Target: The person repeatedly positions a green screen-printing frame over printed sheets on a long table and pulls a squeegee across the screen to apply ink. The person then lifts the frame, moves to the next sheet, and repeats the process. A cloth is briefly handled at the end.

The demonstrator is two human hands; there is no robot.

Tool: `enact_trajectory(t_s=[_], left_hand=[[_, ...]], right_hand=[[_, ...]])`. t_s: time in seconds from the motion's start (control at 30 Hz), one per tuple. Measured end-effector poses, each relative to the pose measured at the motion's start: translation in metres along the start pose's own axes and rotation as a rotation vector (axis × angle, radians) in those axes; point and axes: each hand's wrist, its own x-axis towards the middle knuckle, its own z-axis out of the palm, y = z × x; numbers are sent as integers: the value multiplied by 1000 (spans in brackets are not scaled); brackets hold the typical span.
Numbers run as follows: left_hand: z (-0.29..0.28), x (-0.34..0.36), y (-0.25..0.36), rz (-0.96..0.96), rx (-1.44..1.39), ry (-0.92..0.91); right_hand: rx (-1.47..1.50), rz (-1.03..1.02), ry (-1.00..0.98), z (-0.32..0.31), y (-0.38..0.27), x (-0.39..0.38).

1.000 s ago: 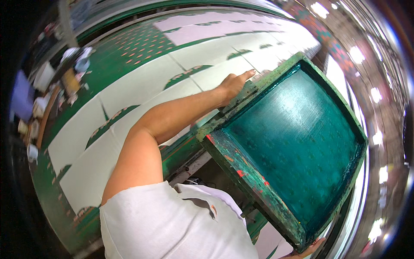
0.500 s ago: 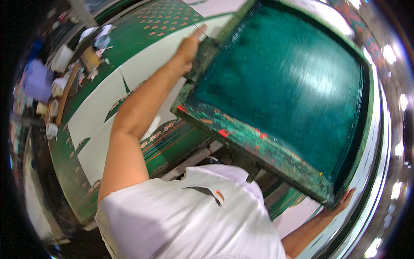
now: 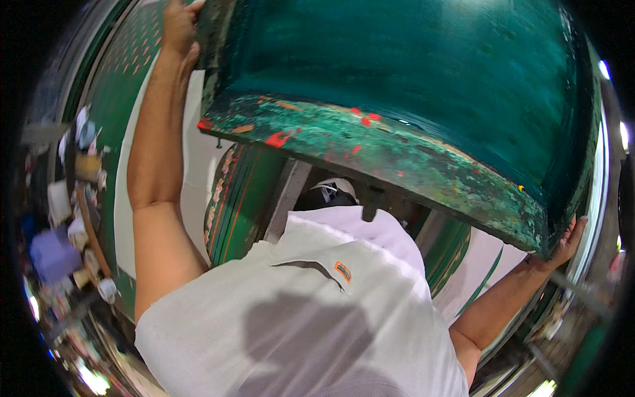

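A large screen-printing frame (image 3: 370, 149) is held up in front of my chest, tilted, with its right near corner lower than its left. Its mesh (image 3: 397, 59) is coated in glossy dark green ink, and the wooden rim carries green, red and orange paint smears. At the frame's left side, my left hand (image 3: 182, 32) is closed on the edge. My right hand (image 3: 564, 245) grips the near right corner from outside, its fingers partly hidden beneath. The far edge of the frame lies outside the picture.
Below the frame run green printing tables with white sheets (image 3: 196, 155) on the left and another white sheet (image 3: 486, 264) on the right. Red-pink marks dot the far left table (image 3: 135, 40). A purple container (image 3: 56, 255) and several cups and boxes stand at the far left.
The view has swung to the right. In it, the frame sits higher and more level, and my left arm stretches further forward. Both hands keep their hold.
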Motion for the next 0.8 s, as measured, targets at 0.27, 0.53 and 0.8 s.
enact_trajectory(t_s=[0.27, 0.53, 0.8], left_hand=[[42, 41, -26, 106, 165, -525], [225, -109, -30, -420, 52, -1015], [434, -409, -64, -455, 242, -1417]], right_hand=[[-338, -42, 843, 99, -109, -241], [-460, 18, 1252, 232, -234, -519], [-413, -236, 1642, 333, -310, -712]])
